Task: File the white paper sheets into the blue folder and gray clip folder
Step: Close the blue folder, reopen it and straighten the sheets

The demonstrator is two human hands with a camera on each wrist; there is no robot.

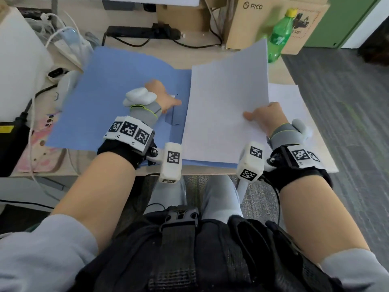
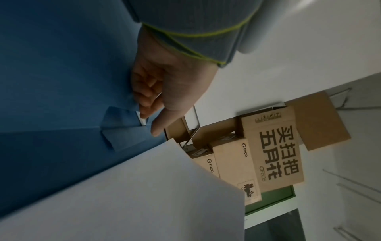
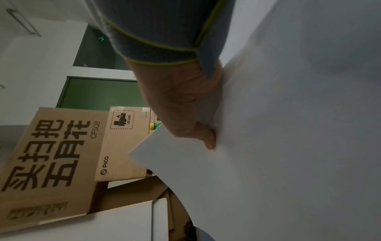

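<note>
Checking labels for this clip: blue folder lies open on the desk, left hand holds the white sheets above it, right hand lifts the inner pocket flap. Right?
Hands are swapped. In the head view the right hand holds the white sheets over the open blue folder; the left wrist view shows the left hand pinching the inner pocket flap.

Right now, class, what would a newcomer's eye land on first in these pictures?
The open blue folder spread across the desk, with the left hand fingering its inner pocket flap. Beside it, the right hand holds white paper sheets over the folder's right half; a green bottle stands behind.
</note>
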